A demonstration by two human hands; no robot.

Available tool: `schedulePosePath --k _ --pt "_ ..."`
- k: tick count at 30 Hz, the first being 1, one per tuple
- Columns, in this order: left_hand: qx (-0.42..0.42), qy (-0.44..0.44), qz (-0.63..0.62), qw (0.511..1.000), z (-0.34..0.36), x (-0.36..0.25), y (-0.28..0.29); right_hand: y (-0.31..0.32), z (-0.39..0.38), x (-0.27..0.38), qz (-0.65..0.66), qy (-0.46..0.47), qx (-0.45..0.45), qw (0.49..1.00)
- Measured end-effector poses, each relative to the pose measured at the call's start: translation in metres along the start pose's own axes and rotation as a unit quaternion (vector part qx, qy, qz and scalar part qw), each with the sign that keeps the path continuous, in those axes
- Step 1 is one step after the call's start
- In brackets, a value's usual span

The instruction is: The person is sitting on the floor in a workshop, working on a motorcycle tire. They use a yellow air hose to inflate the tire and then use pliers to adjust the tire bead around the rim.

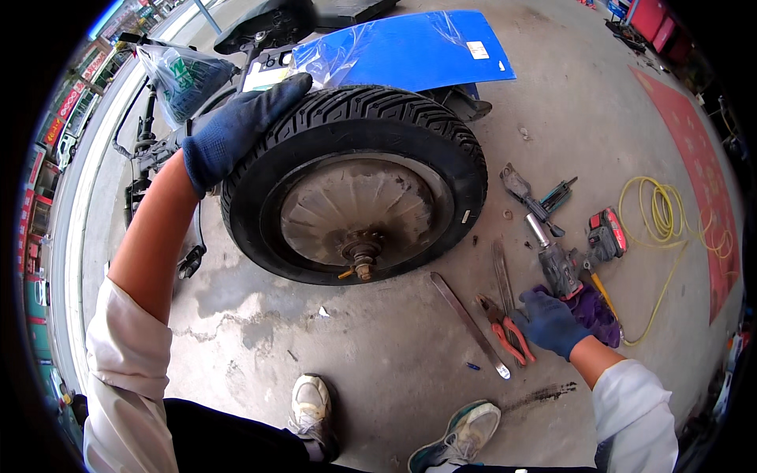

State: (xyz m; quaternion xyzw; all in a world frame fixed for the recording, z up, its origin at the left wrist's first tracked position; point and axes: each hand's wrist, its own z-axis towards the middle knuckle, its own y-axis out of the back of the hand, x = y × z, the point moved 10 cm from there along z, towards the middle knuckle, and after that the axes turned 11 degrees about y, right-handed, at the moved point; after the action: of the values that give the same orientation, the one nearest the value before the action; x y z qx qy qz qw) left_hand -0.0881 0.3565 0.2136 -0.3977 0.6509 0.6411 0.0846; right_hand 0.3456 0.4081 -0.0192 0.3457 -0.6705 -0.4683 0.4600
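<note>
A wheel with a black treaded tyre [264, 236] and a dull metal hub [355, 197] leans in front of me; a threaded axle sticks out of the hub. My left hand [236, 130], in a blue glove, lies on the tyre's upper left tread with fingers stretched out. At the right, my blue-gloved right hand [556, 323] is low over the floor, fingers apart, by the lower end of a metal tyre lever [501, 272]. Beside it lie red-handled pliers [509, 335], another tyre lever [471, 325] and a purple cloth [597, 315].
A cordless impact wrench [558, 268] with a socket and battery lies beyond my right hand, near another tool [540, 201]. A yellow hose [666, 213] coils at the right. Behind the wheel are a blue panel [426, 51] and a vehicle with a plastic bag [185, 79]. My shoes [311, 406] stand below.
</note>
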Motion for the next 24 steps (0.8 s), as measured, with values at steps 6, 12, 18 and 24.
schedulePosePath --k 6,12,18,24 --pt "-0.017 -0.066 0.056 0.996 0.003 0.012 0.007 -0.009 0.013 0.030 -0.027 -0.019 0.045 0.998" --pt "0.036 -0.002 0.065 0.997 -0.005 0.006 0.016 -0.041 0.012 0.039 -0.097 -0.015 0.081 0.992" --pt "-0.007 -0.065 -0.048 0.997 -0.003 -0.001 0.000 -0.055 -0.003 0.027 -0.111 -0.042 0.080 0.990" --pt "-0.038 -0.199 0.110 0.973 -0.004 0.009 0.010 -0.040 0.003 0.020 -0.012 -0.057 0.102 0.993"
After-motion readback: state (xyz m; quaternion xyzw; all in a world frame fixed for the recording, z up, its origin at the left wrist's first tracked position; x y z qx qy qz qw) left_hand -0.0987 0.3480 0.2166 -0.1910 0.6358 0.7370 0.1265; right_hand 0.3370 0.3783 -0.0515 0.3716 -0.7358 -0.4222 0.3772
